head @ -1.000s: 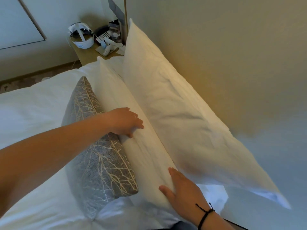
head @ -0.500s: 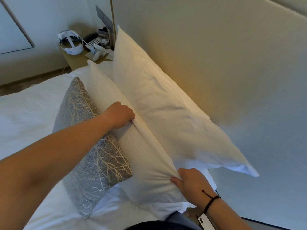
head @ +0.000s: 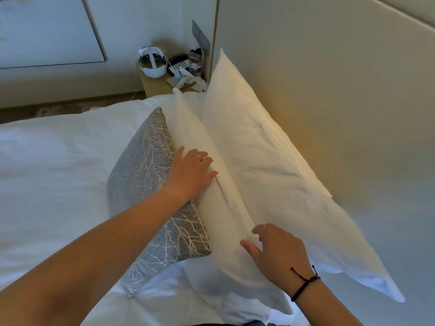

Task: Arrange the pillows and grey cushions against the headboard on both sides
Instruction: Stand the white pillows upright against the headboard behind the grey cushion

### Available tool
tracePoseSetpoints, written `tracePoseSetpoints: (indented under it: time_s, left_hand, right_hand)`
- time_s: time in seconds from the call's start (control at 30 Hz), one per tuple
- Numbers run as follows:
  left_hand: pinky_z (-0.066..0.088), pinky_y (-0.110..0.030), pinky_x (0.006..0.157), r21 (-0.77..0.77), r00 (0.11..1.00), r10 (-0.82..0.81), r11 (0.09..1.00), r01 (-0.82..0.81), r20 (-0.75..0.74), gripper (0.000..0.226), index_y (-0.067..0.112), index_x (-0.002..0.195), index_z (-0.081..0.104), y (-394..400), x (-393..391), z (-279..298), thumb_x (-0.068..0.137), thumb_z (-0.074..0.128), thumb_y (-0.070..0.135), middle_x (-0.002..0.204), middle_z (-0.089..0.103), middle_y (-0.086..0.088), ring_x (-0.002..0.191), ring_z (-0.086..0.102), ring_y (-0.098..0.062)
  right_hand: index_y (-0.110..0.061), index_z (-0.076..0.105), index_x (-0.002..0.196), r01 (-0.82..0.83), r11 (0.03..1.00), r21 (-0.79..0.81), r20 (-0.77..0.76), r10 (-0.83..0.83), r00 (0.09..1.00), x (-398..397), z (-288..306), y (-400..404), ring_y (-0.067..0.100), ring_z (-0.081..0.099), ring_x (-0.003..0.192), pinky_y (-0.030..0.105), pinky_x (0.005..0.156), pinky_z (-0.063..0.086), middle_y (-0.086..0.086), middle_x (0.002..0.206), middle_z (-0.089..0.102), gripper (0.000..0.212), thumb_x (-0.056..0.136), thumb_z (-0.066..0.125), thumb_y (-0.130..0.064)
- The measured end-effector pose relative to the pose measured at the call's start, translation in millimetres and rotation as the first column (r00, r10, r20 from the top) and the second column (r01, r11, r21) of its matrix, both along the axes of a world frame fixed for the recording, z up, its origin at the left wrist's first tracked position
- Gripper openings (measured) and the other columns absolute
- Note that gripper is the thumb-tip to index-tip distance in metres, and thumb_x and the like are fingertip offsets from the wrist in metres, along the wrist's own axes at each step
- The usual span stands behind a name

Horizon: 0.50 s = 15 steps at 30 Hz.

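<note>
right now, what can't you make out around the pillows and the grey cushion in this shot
- Far side of the bed: outside the head view, so its pillows are unknown.
- Base of the large white pillow against the beige headboard: hidden by the smaller white front pillow.
- Grey branch-patterned cushion: partly covered by the left hand and forearm.
- Small items on the wooden bedside table: too small to identify.
- Right hand: grip unclear.

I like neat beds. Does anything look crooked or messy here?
Nothing much. The back pillow, front pillow and grey cushion stand in a row against the headboard; only the back pillow's near corner sticks out.
</note>
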<state>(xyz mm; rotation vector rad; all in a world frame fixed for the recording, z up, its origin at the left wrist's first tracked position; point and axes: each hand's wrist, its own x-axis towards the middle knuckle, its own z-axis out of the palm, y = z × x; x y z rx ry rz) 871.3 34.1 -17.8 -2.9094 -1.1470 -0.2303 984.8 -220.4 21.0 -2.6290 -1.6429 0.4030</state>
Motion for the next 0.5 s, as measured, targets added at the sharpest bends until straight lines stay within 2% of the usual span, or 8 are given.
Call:
tracePoseSetpoints:
  time_s: [0.1, 0.2, 0.27, 0.33, 0.43, 0.5]
  left_hand:
    - [0.018, -0.054, 0.118, -0.045, 0.959, 0.158, 0.987, -0.152, 0.236, 0.043, 0.028, 0.126, 0.061, -0.2, -40.7, -10.7, 0.093, 0.049, 0.052, 0.145, 0.051, -0.001, 0.137, 0.040, -0.025]
    - [0.028, -0.053, 0.115, -0.294, 0.826, 0.417, 0.901, -0.320, 0.378, 0.046, 0.030, 0.130, 0.055, 2.1, -97.4, -33.7, 0.093, 0.050, 0.056, 0.149, 0.046, -0.006, 0.138, 0.038, -0.029]
    - [0.035, -0.050, 0.112, -0.541, 0.715, 0.593, 0.763, -0.354, 0.369, 0.053, 0.030, 0.137, 0.048, -1.4, -131.2, -52.9, 0.093, 0.049, 0.059, 0.149, 0.044, -0.008, 0.137, 0.039, -0.029]
    - [0.037, -0.046, 0.110, -0.712, 0.646, 0.693, 0.626, -0.319, 0.320, 0.060, 0.025, 0.143, 0.042, -11.8, -157.5, -72.7, 0.093, 0.050, 0.058, 0.147, 0.045, -0.008, 0.134, 0.043, -0.028]
    - [0.034, -0.041, 0.111, -0.855, 0.540, 0.811, 0.430, -0.289, 0.225, 0.075, 0.021, 0.151, 0.033, -30.9, -182.8, -99.5, 0.091, 0.050, 0.063, 0.153, 0.040, -0.009, 0.138, 0.041, -0.026]
    - [0.031, -0.047, 0.115, -0.927, 0.466, 0.871, 0.293, -0.234, 0.158, 0.088, 0.027, 0.154, 0.025, -38.9, -187.5, -113.3, 0.083, 0.047, 0.075, 0.157, 0.034, -0.007, 0.140, 0.038, -0.027]
  right_hand:
    - [-0.036, 0.052, 0.126, -0.050, 0.993, 0.106, -0.122, 0.063, 0.991, -25.0, 2.0, 43.0, 0.013, 0.062, 0.097, 0.031, 0.076, 0.051, -0.013, 0.111, 0.063, 0.056, 0.087, 0.039, -0.073]
    - [-0.040, 0.034, 0.136, -0.117, 0.983, 0.141, -0.278, 0.153, 0.948, -60.0, -4.7, 84.3, 0.017, 0.062, 0.095, 0.033, 0.074, 0.049, -0.006, 0.111, 0.063, 0.062, 0.084, 0.045, -0.072]
    - [-0.048, 0.020, 0.140, -0.179, 0.977, 0.120, -0.367, 0.211, 0.906, -82.2, -10.4, 106.3, 0.019, 0.060, 0.090, 0.035, 0.073, 0.049, -0.001, 0.111, 0.060, 0.065, 0.084, 0.048, -0.068]
    - [-0.058, 0.012, 0.140, -0.213, 0.974, 0.076, -0.432, 0.224, 0.874, -97.1, -18.1, 122.2, 0.021, 0.059, 0.086, 0.036, 0.075, 0.051, 0.004, 0.115, 0.054, 0.067, 0.085, 0.051, -0.063]
    - [-0.063, 0.007, 0.140, -0.197, 0.980, 0.013, -0.440, 0.182, 0.879, -105.7, -29.9, 134.1, 0.015, 0.058, 0.075, 0.031, 0.069, 0.050, 0.006, 0.116, 0.047, 0.073, 0.086, 0.056, -0.059]
    - [-0.066, 0.008, 0.138, -0.183, 0.983, 0.020, -0.436, 0.173, 0.883, -104.3, -36.0, 136.0, 0.012, 0.057, 0.070, 0.027, 0.063, 0.047, 0.003, 0.110, 0.048, 0.073, 0.085, 0.058, -0.060]
